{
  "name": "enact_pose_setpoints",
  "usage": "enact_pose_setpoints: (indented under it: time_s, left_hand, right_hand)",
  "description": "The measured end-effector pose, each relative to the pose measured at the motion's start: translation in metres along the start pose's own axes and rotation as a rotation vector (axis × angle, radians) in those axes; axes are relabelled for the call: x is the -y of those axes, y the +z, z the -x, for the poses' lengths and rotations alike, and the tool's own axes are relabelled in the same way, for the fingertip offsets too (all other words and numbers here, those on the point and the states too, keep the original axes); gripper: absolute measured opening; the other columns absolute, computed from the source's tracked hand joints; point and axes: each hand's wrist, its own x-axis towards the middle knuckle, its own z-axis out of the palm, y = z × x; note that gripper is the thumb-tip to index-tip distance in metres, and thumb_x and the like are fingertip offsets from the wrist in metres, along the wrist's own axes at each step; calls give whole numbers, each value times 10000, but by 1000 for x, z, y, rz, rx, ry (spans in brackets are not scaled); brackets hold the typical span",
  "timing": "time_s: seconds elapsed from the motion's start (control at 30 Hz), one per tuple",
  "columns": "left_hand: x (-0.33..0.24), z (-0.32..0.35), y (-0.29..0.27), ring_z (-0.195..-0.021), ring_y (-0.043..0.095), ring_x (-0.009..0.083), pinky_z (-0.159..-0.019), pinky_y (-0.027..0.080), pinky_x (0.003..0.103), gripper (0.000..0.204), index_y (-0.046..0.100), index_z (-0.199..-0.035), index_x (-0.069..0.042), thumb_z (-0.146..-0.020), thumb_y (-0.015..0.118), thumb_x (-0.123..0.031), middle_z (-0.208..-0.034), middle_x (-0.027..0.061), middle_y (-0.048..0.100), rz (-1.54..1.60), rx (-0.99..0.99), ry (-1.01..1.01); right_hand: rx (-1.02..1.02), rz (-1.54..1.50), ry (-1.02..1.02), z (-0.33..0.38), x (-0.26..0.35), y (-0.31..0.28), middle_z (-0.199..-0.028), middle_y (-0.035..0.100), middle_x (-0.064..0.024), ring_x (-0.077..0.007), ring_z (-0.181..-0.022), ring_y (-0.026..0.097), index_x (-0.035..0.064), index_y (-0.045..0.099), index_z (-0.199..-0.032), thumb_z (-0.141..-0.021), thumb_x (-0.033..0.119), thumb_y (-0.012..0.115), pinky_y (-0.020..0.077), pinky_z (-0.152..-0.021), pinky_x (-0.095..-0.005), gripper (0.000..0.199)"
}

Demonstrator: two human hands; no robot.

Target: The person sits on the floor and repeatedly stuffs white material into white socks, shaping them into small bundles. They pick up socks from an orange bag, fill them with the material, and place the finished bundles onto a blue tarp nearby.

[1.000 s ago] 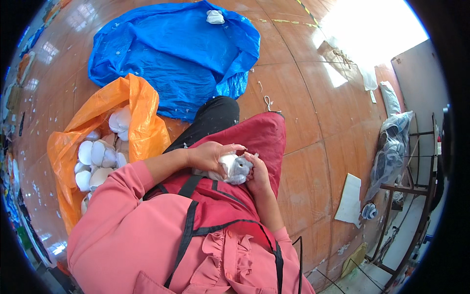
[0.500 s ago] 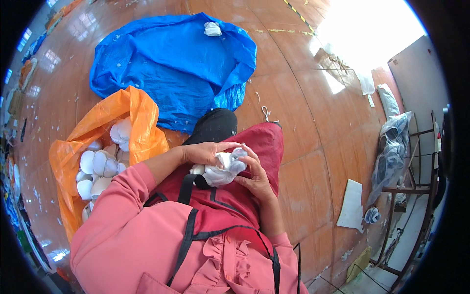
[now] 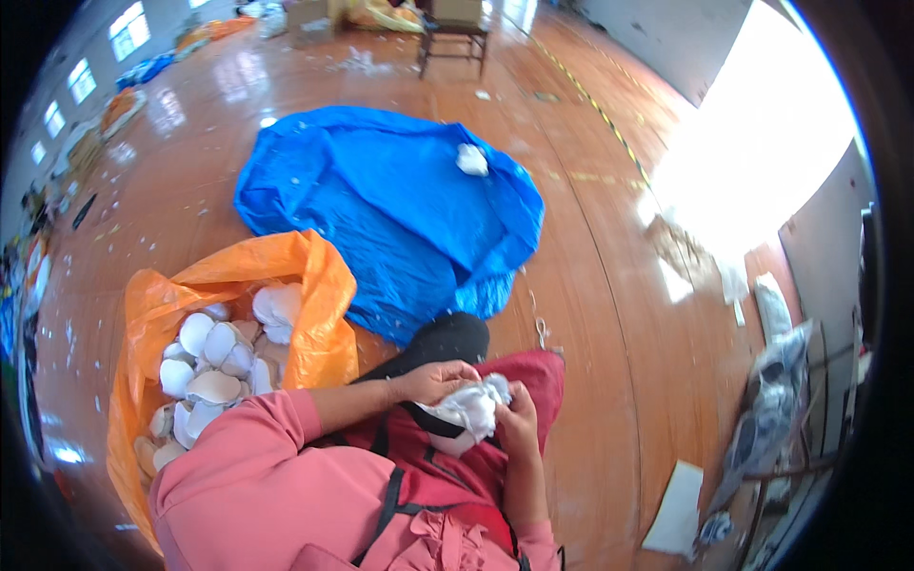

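Observation:
Over my lap, on the red apron (image 3: pixel 533 381), I hold a crumpled bundle of white cup-shaped pads (image 3: pixel 465 417). My left hand (image 3: pixel 438 383) has its fingers bent in at the top left of the bundle. My right hand (image 3: pixel 517 417) grips its right side, thumb and fingers closed. A black strip (image 3: pixel 433 420) runs along the bundle's left side; I cannot tell whether it belongs to it. To my left an orange bag (image 3: pixel 328 357) gapes, with many loose white and beige cup-shaped pads (image 3: pixel 211 386) inside.
A blue plastic sheet or bag (image 3: pixel 381 190) is spread on the floor ahead, with one white bundle (image 3: pixel 471 160) on it. At right are a clear plastic bag (image 3: pixel 762 400), a white sheet (image 3: pixel 676 509) and a metal rack (image 3: pixel 795 471). A chair (image 3: pixel 454 43) stands far off.
The view has tilted up, bringing the chair and far floor into sight. My fingers, stretched around the bundle before, are now bent closer in on it, and the bundle is turned.

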Motion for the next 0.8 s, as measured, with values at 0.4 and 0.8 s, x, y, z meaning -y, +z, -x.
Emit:
enact_pose_setpoints:
  time_s: [0.4, 0.8]
  left_hand:
    - [-91, -58, 22, -1020, 627, 284, -879, 494, 350, 731, 513, -1224, 34, -718, 838, -382, -1096, 202, 632, -737, -46, 10]
    - [-38, -46, 43, -1031, 626, 343, -887, 491, 395, 736, 536, -1187, 15, -686, 856, -419, -1110, 226, 622, -682, -232, -67]
  right_hand:
    - [-120, -132, 19, -44, 36, -24, -989, 653, -77, -150, -848, 640, 38, 552, -1052, -917, 5, 609, 536, -747, -284, 149]
    - [-198, -55, 96, -30, 11, -32, -928, 658, -75, -145, -783, 633, 29, 579, -1029, -912, 41, 646, 531, -708, -272, 135]
